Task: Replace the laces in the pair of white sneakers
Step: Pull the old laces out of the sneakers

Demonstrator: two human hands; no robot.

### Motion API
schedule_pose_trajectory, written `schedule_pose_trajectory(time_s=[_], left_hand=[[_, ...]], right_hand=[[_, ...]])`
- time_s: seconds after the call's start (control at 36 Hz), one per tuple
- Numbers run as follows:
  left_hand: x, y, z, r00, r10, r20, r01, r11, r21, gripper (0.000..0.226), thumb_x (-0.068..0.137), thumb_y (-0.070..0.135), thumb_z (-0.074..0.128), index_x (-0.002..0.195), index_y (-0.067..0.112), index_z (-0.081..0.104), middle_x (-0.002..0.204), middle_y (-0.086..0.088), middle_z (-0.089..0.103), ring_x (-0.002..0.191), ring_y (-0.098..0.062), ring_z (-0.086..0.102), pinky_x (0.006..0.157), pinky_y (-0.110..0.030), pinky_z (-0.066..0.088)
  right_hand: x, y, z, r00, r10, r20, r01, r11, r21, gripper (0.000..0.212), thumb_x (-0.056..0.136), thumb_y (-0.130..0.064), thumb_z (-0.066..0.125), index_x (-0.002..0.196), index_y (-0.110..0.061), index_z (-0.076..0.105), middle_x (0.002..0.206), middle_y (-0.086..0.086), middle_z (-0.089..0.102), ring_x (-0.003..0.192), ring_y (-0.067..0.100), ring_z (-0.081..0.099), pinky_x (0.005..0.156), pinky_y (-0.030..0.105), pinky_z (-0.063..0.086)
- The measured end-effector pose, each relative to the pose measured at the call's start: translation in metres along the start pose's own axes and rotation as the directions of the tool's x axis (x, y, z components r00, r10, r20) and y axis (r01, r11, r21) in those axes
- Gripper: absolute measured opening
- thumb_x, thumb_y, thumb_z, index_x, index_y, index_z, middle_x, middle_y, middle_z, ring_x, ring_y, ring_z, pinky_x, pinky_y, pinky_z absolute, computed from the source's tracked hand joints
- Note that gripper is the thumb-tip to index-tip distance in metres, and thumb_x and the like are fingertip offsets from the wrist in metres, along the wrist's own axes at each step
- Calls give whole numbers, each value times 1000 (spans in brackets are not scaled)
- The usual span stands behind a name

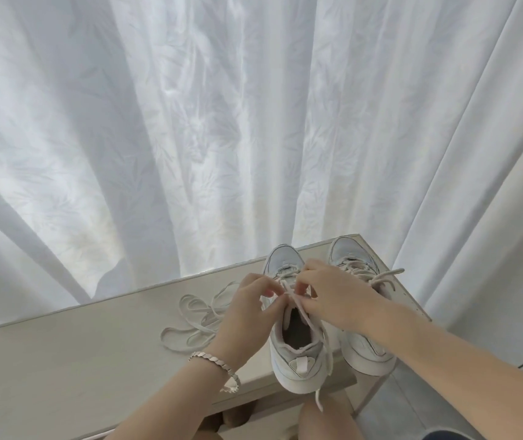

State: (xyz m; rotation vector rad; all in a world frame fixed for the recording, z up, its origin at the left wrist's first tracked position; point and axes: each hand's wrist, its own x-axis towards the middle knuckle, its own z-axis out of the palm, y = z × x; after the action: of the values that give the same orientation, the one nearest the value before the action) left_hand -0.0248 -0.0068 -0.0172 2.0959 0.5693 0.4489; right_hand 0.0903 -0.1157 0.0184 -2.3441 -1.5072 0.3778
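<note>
Two white sneakers, the nearer sneaker (295,354) and the second sneaker (368,357), stood side by side on the pale, matt, wood-grained table (79,360); both had smooth leather-like uppers, rounded toes and thick soles; each long axis ran outward from the person, toes pointing at the curtain (190,122), heels at the near edge. The nearer sneaker lay directly under the fingers, its dark mouth open just below them; the second sneaker sat just to their right, partly hidden by the right forearm, its second lace (387,274) threaded with one end trailing off to the right. The left hand (247,312) had its fingers (265,285) curled, pinching the flat woven lace (300,309) of the nearer sneaker; the right hand (333,296) pinched the same lace with curled fingers (306,276), close beside the left ones; one end hung past the heel over the table edge. One loose lace (190,319), flat and cream, lay in loops on the table left of the fingers. One segmented metal bracelet (214,360) circled the left wrist; the curtain, white and leaf-patterned, hung in soft folds beyond the fingers.
</note>
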Motion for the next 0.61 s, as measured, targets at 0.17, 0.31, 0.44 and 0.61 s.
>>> schedule_pose_trajectory(time_s=[0.17, 0.31, 0.44, 0.61], left_hand=[[2, 5, 3, 989, -135, -63, 133, 990, -36, 15, 89, 15, 59, 75, 22, 56, 80, 13, 55, 75, 2, 52, 66, 0, 37], [4, 13, 6, 961, -268, -69, 249, 945, -212, 13, 88, 11, 57, 75, 14, 59, 64, 8, 56, 51, 6, 50, 51, -4, 37], [3, 25, -1, 970, -233, -69, 190, 904, -383, 15, 91, 12, 56, 77, 16, 58, 71, 5, 58, 59, 7, 52, 61, -6, 41], [2, 33, -31, 970, -215, -111, 114, 812, -573, 19, 92, 14, 56, 74, 10, 56, 53, 6, 55, 58, -11, 54, 77, -28, 54]], right_hand=[[-6, 5, -9, 995, 0, -103, 7, 998, 70, 31, 96, -36, 47, 71, -19, 50, 85, -4, 46, 71, 8, 46, 64, 17, 35], [-10, 6, -4, 998, -11, -54, 14, 998, 65, 19, 89, -44, 56, 98, -28, 54, 91, -16, 47, 75, -2, 46, 68, 18, 37], [-7, 3, 16, 992, -67, -106, 55, 992, -109, 13, 91, -35, 53, 85, -23, 52, 90, -10, 41, 81, 15, 50, 67, 28, 40], [-7, 9, 10, 977, -14, -212, 54, 982, 180, 31, 91, -38, 54, 65, -24, 48, 73, -8, 44, 66, 5, 43, 65, 17, 36]])
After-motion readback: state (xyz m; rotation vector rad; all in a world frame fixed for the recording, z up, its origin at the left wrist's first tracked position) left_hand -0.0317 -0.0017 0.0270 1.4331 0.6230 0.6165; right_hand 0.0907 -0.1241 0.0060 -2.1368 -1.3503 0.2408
